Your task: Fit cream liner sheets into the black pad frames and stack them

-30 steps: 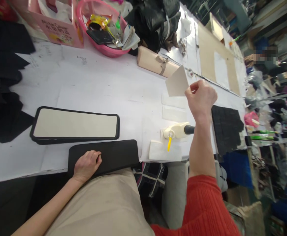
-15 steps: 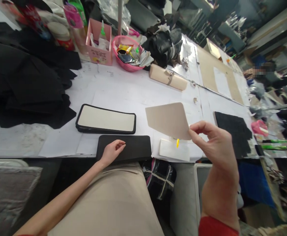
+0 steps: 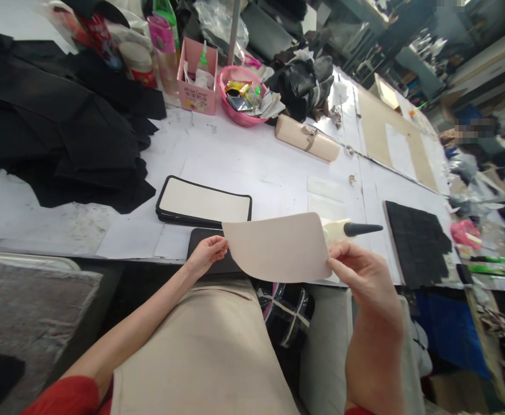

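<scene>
At far left, a loose heap of black fabric pieces (image 3: 62, 115) spreads over the paper-covered table (image 3: 235, 167). Right of it, near the middle, lies a stack of black-edged panels with a pale face uppermost (image 3: 209, 199). Nearer, a plain black panel (image 3: 198, 239) rests at the table edge, partly behind the left hand (image 3: 209, 255). That hand's thumb and fingertips are drawn close together at the left end of a beige sheet (image 3: 278, 248); whether they clamp it, I cannot tell.

The sheet is held up over the near edge, its lower side bowed, right of the black panel and partly in front of it. The right hand (image 3: 364, 274) pinches its right end between thumb and fingers. Behind that hand is a cream dispenser with a dark, tapered end (image 3: 363, 229); farther right lies a black slab of material (image 3: 416, 242).

The step in hand looks like steadying the sheet between both hands. Any move from here would call for a sure pinch at the left end and both hands travelling together, since the thin sheet flexes.
</scene>
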Demonstrator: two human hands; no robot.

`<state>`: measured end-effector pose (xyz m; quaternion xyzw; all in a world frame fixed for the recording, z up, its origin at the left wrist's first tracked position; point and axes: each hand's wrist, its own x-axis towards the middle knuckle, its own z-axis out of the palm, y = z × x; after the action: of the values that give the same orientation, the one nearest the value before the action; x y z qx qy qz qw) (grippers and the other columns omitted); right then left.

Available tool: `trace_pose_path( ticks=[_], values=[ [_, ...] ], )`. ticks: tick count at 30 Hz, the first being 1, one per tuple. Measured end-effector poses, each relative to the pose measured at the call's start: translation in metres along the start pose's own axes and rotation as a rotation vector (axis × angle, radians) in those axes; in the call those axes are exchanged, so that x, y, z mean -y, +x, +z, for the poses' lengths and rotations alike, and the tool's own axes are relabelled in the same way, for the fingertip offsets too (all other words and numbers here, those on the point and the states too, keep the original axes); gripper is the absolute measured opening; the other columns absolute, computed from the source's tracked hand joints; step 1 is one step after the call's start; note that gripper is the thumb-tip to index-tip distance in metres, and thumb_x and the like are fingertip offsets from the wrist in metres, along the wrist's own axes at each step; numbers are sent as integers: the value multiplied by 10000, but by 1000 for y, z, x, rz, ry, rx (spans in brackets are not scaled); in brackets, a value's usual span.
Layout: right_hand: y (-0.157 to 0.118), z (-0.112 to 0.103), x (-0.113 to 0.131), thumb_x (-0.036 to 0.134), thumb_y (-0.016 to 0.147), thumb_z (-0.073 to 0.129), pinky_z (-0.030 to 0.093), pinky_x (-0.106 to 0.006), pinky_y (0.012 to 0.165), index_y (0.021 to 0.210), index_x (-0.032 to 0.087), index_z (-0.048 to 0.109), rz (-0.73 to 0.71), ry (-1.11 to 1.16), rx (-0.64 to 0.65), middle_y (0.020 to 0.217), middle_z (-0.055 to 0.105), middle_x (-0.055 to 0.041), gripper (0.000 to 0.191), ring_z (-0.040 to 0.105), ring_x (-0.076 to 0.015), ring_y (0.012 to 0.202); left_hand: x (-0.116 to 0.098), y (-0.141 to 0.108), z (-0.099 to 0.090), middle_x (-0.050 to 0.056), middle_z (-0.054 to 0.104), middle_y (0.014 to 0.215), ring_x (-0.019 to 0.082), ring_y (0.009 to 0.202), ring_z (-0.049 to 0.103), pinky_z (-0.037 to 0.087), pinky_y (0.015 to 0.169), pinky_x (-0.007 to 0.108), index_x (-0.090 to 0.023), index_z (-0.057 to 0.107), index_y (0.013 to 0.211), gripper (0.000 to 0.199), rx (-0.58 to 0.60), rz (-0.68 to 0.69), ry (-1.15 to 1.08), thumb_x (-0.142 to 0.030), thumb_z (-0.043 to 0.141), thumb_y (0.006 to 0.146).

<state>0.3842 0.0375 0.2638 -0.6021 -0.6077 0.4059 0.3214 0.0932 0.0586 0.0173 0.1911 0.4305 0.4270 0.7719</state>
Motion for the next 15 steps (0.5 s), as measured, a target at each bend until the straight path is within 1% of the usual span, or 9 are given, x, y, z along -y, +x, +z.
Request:
trace_pose_path(
  ticks=[3, 5, 7, 11, 15],
  values=[
    [-2, 1, -18, 367, 798, 745, 487, -241, 630, 789, 200, 680, 87, 39, -75, 766, 662, -17, 179, 597, -144, 696, -3, -10, -9, 2, 619, 687, 64, 574, 518, 384, 520, 187, -141, 638, 757, 391, -78, -15, 50, -441, 862, 644],
    [-2, 5, -37, 405, 775, 761, 467, -228, 607, 783, 191, 678, 152, 67, -127, 734, 649, -7, 230, 576, -131, 668, -6, -21, -17, 7, 633, 678, 72, 564, 529, 372, 498, 185, -142, 633, 754, 408, -147, -22, 137, -459, 861, 633],
    [0, 14, -59, 447, 748, 771, 462, -233, 606, 758, 180, 670, 211, 74, -159, 699, 635, -1, 286, 560, -127, 644, -9, -33, -26, 13, 644, 664, 82, 548, 535, 362, 478, 191, -143, 636, 757, 423, -213, -20, 231, -478, 856, 622],
    [4, 45, -113, 518, 696, 764, 459, -260, 602, 691, 169, 645, 310, 47, -177, 628, 611, 4, 369, 541, -130, 593, -13, -53, -45, 20, 644, 627, 85, 499, 509, 344, 450, 203, -137, 641, 733, 462, -346, -12, 346, -517, 850, 574],
    [1, 80, -169, 531, 674, 732, 464, -278, 594, 691, 166, 650, 411, 40, -207, 611, 635, -5, 374, 567, -147, 570, -14, -60, -60, 17, 636, 604, 89, 489, 496, 335, 441, 205, -139, 645, 708, 480, -446, -12, 442, -543, 837, 532]
  ],
)
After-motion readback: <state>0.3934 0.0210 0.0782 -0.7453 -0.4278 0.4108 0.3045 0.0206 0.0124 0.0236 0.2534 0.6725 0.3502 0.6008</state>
